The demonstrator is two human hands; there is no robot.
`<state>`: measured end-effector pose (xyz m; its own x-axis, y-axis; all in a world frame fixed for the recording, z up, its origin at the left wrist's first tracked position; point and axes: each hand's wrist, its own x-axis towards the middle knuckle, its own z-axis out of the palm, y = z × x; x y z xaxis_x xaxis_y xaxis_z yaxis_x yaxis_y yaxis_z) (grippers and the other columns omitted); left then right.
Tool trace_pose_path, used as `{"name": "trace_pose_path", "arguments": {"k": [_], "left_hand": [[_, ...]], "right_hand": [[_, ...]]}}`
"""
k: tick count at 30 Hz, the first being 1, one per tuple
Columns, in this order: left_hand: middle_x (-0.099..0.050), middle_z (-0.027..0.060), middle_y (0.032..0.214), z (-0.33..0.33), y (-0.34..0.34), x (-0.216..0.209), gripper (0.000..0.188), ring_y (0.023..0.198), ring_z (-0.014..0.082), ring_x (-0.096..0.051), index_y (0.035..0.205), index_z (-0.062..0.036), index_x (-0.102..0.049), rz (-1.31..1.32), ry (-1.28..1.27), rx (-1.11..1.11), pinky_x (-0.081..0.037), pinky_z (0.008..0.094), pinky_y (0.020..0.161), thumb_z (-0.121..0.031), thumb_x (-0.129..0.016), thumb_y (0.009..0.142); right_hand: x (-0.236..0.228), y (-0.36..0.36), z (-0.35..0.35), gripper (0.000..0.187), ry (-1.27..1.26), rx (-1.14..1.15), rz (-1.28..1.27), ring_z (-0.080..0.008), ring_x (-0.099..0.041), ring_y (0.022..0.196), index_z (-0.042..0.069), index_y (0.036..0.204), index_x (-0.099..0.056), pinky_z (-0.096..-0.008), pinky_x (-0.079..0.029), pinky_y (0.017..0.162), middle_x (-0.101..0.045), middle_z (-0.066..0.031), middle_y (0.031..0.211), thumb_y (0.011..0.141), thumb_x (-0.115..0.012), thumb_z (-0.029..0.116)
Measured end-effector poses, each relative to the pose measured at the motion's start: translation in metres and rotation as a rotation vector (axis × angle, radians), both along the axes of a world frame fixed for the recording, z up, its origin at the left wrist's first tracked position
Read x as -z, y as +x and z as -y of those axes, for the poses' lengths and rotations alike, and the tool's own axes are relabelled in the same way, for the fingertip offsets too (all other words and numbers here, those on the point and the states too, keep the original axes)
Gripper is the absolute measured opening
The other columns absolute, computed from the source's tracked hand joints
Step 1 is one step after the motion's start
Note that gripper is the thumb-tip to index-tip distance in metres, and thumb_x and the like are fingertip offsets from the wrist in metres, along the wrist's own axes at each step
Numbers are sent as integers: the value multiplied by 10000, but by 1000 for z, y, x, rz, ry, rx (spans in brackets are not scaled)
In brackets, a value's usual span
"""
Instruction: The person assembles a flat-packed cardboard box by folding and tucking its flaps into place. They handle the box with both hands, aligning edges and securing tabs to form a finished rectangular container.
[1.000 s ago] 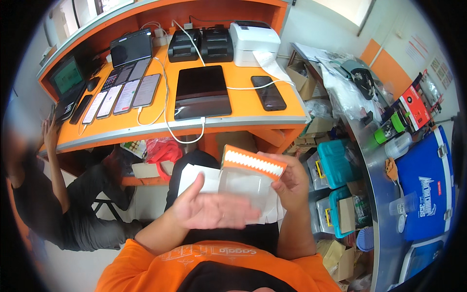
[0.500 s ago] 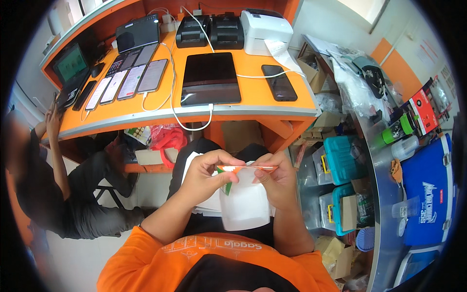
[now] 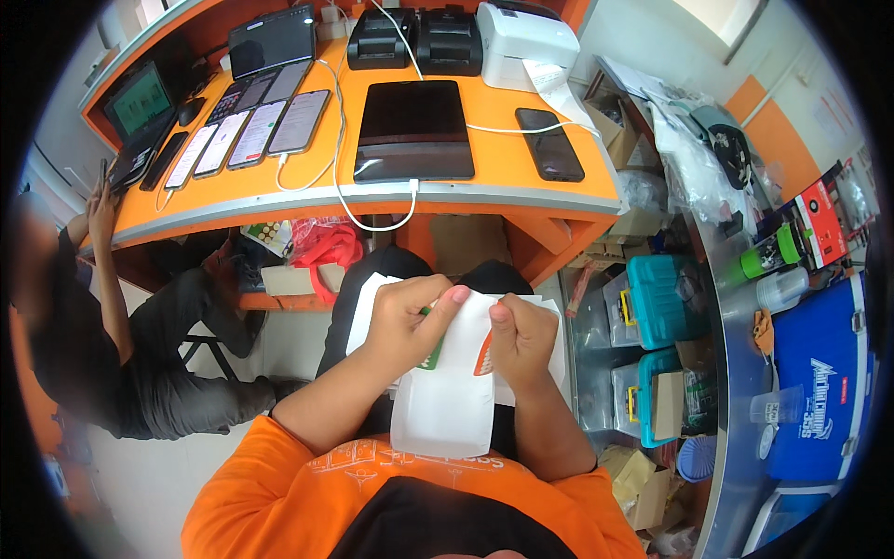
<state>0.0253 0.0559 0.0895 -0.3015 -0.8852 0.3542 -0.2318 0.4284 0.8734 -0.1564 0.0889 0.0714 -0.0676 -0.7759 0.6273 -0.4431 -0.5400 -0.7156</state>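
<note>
Hand, left: curled closed with its thumb on top, gripping the upper left part of a white paper piece.
Hand, right: folded round the upper right part of the same piece, its thumb near the other thumb but apart from it.
Paper piece: held between the hands above the lap, its plain white lower part reaching toward the chest; a green patch shows beside the left hand, an orange patch with white marks beside the right.
Lap: dark trousers, with white sheets lying under the hands.
Shirt: orange, filling the lower edge of the view.
Desk: orange top with a grey edge, just past the knees.
Tablet: flat near the desk's front edge, screen dark, a white cable at its near side.
Phones: in a row left of the tablet, several screens lit; one dark phone lies to its right.
Desk back: two black devices beside a white printer.
Far left: a laptop with a lit screen, and a seated person in dark clothes.
Under the desk: a red bag.
Right side: teal-lidded boxes, then a metal table and a blue cooler.
</note>
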Motion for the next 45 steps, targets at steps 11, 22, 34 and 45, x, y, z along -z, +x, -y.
{"name": "trace_pose_path", "arguments": {"k": [11, 22, 34, 45], "left_hand": [[-745, 113, 800, 9, 9, 9, 251, 722, 93, -645, 1015, 6, -768, 142, 176, 177, -515, 302, 675, -239, -718, 999], [-735, 123, 769, 10, 11, 2, 288, 694, 134, -655, 960, 13, -763, 54, 307, 107, -522, 319, 726, -270, -723, 993], [-761, 165, 909, 13, 11, 7, 245, 821, 331, -720, 1016, -59, -791, 187, 168, 126, -391, 547, 1172, -283, -693, 998], [-692, 118, 784, 10, 4, -5, 222, 725, 151, -582, 985, 18, -749, 292, 217, -21, -474, 324, 699, -199, -705, 999]], "right_hand": [[7, -30, 18, 430, 62, 177, 191, -74, -439, 631, 6, 798, -534, -287, -371, 559, -501, -19, 646, 1080, -602, 323], [8, -58, 7, 201, 637, -182, 319, -81, -655, 923, -35, 1110, -745, -264, -531, 830, -757, -56, 1005, 997, -715, 129], [12, -70, 3, 171, 713, -211, 81, -52, -601, 790, -44, 1040, -759, -265, -493, 704, -729, -21, 830, 971, -722, 108], [15, -69, 2, 322, 849, -355, 251, -111, -646, 1040, -28, 1329, -651, -275, -519, 867, -712, -91, 1201, 1029, -641, 89]]}}
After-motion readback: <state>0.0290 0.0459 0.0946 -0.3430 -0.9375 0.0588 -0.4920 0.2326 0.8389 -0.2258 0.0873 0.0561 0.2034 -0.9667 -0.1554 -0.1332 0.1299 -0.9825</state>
